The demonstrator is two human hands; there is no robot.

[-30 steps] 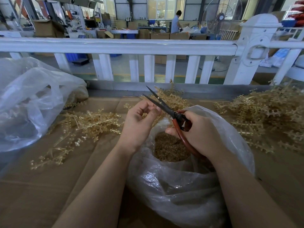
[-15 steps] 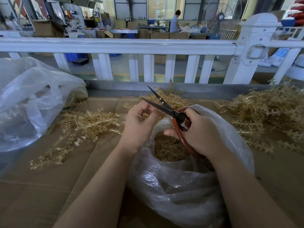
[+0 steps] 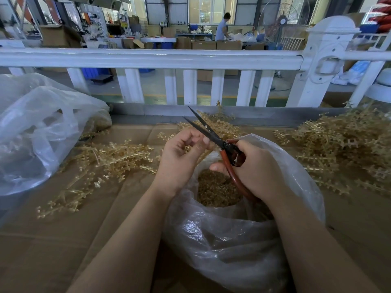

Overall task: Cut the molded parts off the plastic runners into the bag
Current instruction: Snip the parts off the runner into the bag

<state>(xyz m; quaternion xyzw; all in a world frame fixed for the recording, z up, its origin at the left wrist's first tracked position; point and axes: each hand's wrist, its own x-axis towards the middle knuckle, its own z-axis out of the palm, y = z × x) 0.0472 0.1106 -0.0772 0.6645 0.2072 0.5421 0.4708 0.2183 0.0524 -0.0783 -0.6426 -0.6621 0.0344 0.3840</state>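
Note:
A clear plastic bag stands open in front of me, with small tan cut parts heaped inside. Over its mouth my right hand grips scissors with red handles and dark blades; the blades are parted and point up and left. My left hand is beside the blades with its fingers curled, pinching a small tan runner piece that is mostly hidden by the fingers. A pile of tan plastic runners lies to the right.
More tan runners are spread on the cardboard-covered table to the left. A large clear bag sits at the far left. A white railing runs along the table's far edge. A person stands far behind.
The scissors blades have closed a little. Both hands stay over the bag's mouth, almost unmoved.

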